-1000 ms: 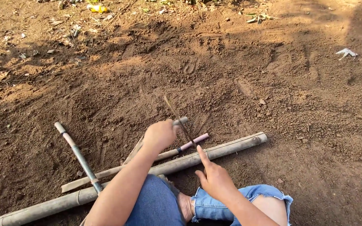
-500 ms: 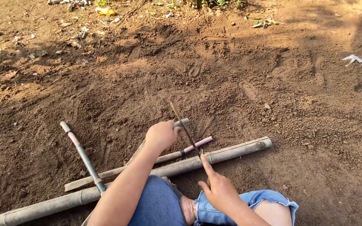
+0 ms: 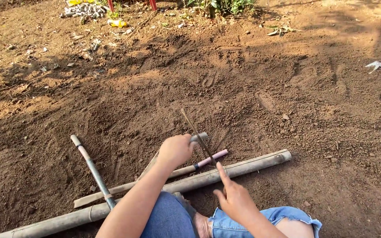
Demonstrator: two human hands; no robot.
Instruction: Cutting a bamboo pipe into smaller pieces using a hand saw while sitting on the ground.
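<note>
**Hands working a thin stick over bamboo on bare soil**

A thin dark stick (image 3: 197,134) slants up and away from the person, its lower end at the right hand (image 3: 234,200) and its upper end free above the dirt. The right hand's fingers (image 3: 222,172) are partly apart: the forefinger points up along the stick's lower end, the others curl loosely. Whether it truly grips the stick cannot be told.

The left hand (image 3: 176,150) is closed in a fist around a grey handle (image 3: 199,137), whose tip pokes out to the right, just beside the stick.

Under both hands a long bamboo pole (image 3: 252,163) lies across the ground, running from lower left to right. A thinner rod with a pink end (image 3: 212,157) lies just behind it, nearly parallel. Another pole, pale at its tip (image 3: 89,165), crosses these on the left.

The person sits on the soil in torn blue jeans (image 3: 283,216), one knee bare.

No containers are close by. Far off, at the top edge, lie a small yellow object (image 3: 117,23) and a heap of grey pieces (image 3: 82,9); a white scrap (image 3: 377,66) lies at right.
</note>
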